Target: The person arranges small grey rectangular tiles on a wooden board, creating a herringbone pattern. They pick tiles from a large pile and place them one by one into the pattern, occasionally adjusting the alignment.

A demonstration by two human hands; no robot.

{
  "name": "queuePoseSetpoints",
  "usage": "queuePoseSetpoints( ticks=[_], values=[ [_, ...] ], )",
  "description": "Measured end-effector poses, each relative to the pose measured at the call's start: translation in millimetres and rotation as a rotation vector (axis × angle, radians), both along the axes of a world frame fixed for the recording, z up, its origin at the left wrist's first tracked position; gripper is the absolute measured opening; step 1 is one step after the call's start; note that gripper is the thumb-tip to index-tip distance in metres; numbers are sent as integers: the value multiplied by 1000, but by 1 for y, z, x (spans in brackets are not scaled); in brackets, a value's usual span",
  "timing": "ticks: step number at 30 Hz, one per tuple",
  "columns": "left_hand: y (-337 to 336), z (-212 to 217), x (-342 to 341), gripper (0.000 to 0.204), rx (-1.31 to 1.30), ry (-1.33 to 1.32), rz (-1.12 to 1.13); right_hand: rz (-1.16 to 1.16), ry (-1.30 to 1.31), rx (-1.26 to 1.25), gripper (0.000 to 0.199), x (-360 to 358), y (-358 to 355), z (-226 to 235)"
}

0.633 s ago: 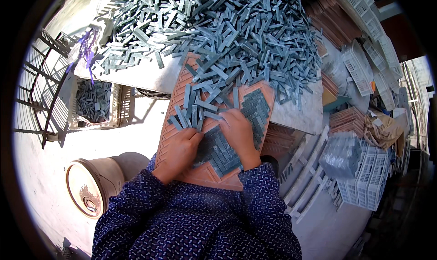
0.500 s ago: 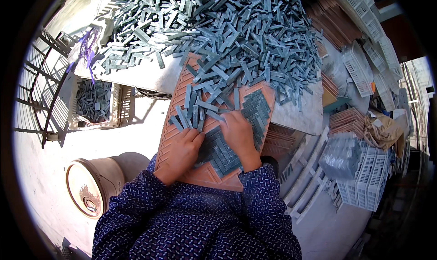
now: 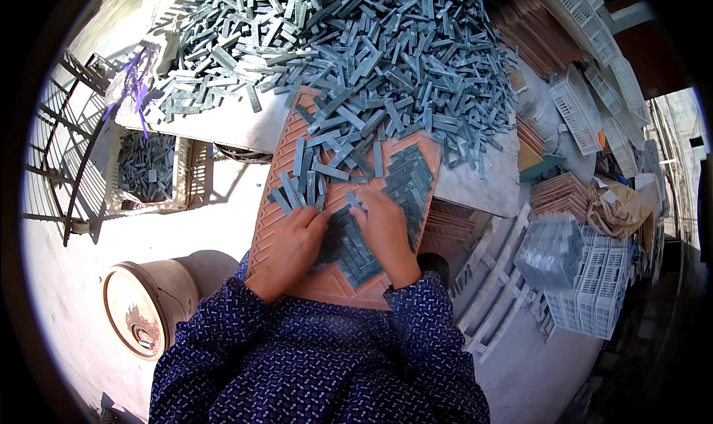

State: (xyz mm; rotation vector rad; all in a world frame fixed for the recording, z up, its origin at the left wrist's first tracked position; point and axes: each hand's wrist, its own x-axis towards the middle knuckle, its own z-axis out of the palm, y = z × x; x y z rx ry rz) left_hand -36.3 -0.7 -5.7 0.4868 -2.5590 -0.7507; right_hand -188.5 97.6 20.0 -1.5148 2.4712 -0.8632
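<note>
An orange-brown grooved tray (image 3: 260,238) lies tilted in front of me, its ridges forming a herringbone pattern. Dark green-grey stone strips (image 3: 410,180) fill part of it, fitted in herringbone. My right hand (image 3: 388,229) pinches one short stone strip (image 3: 352,198) between thumb and fingers, just above the laid area. Beside it, my left hand (image 3: 291,247) rests over the tray's left part with fingers curled together. Whatever those fingers hold is hidden. Several loose strips (image 3: 299,155) lie on the tray just beyond both hands.
A large heap of stone strips (image 3: 371,53) covers the pale table (image 3: 256,123) and spills onto the tray. On the left are a crate of strips (image 3: 182,173) and a lidded bucket (image 3: 134,309). White crates (image 3: 587,290) and stacked brown trays (image 3: 557,197) stand right.
My right hand has drawn back slightly toward me from the loose strips and now shows a strip in its pinch. My left hand stays nearly in place. The whole view has shifted a little.
</note>
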Motion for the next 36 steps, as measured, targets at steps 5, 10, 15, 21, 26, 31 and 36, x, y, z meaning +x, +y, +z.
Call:
queuePoseSetpoints(
  ticks=[5, 10, 15, 21, 26, 31, 36],
  values=[
    [0, -3, -4, 33, -24, -23, -46, -46, -108, 76, 18, -2, 1, -1],
    [-2, -3, -8, 32, 13, -43, -35, 61, -6, 92, 18, -9, 10, 0],
    [-2, -7, -8, 31, 26, -15, -31, 15, -126, 44, 20, -3, -4, 9],
    [0, -2, -11, 32, -6, -18, -26, 82, -191, 7, 20, -21, -4, -1],
    [2, 0, -14, 33, -41, -53, -6, 92, -233, 17, 21, -22, -3, -3],
    [1, 0, -15, 32, 25, -93, -21, 182, 8, 118, 18, -24, 0, -5],
    [2, 1, -13, 30, 17, -114, -16, 115, -29, 160, 23, -21, -3, -2]
  ],
)
